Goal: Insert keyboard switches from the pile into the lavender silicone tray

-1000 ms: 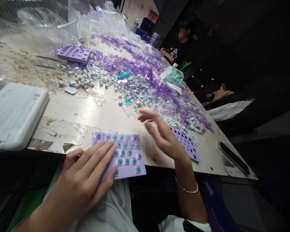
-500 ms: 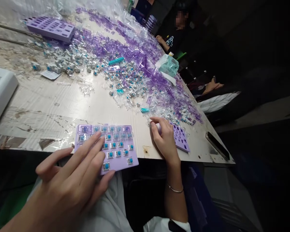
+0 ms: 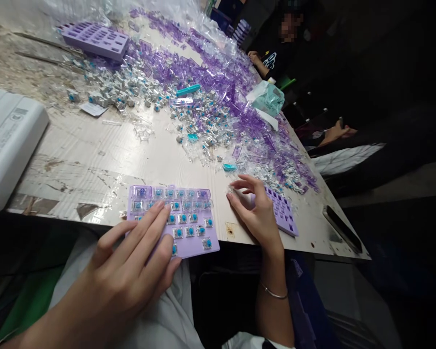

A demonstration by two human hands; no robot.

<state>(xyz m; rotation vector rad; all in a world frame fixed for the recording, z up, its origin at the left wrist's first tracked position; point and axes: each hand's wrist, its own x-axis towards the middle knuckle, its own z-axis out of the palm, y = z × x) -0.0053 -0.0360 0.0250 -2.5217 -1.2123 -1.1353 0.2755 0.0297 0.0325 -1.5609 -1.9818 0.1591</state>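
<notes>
- The surface is the biggest thing I see: a pale, scuffed top whose near edge runs from lower left to lower right just ahead of my hands, with a bare stretch of it open between that edge and the heap.
- A wide heap of purple clear parts covers the far and right half, thinning toward the right edge.
- A white case sits at the left edge, well apart from my hands.
- Loose grey-and-blue switches lie scattered left of the heap, near a far purple tray.
- The purple tray with blue-stemmed switches in its sockets overhangs the near edge, between my hands.
- A second purple tray, its sockets showing dark, lies just right of my right hand, close to the near edge.
- My left hand lies flat, fingers spread, its fingertips pressing on the tray's left part; the grip is loose and closed round nothing.
- My right hand rests on the surface just right of the filled tray, thumb and fingers curled in close to a pinch around a small clear piece; I cannot tell whether it is really held.
- A dark phone lies by the right corner.
- A teal bag rests on the heap's far right.
- Another person's hand rests at the far end.
</notes>
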